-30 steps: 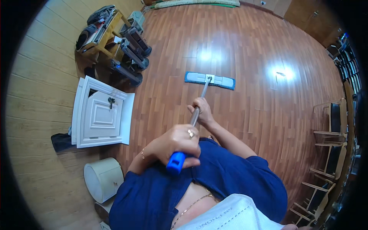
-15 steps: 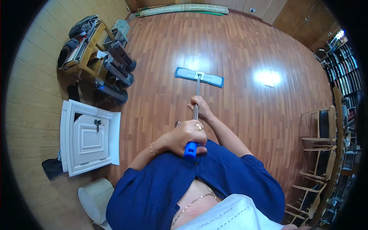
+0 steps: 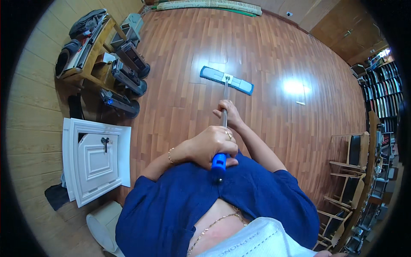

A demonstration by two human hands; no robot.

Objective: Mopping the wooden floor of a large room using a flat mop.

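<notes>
A flat floor mop (image 3: 244, 85) with a blue-edged, pale pad lies on the wooden floor ahead of me, its pad slanting down to the right. Its metal pole runs back toward my body and ends in a blue grip (image 3: 218, 162). My left hand (image 3: 212, 144), wearing a ring, is closed around the pole's top end just at the blue grip, close to my waist. Farther down the pole, my right hand (image 3: 230, 113) is wrapped around the metal tube. The fingers of both hands are partly hidden.
A wooden shelf (image 3: 87, 64) with dark grey devices stands at the left wall. Nearer are a white panelled cabinet (image 3: 98, 160) and a pale bin (image 3: 105, 225). Wooden chairs (image 3: 357, 152) line a table at right. A rolled mat (image 3: 209, 5) lies along the far wall.
The mop pad has shifted slightly right and farther away, and its slant is steeper. Both hands have moved a little to the right and keep hold of the pole.
</notes>
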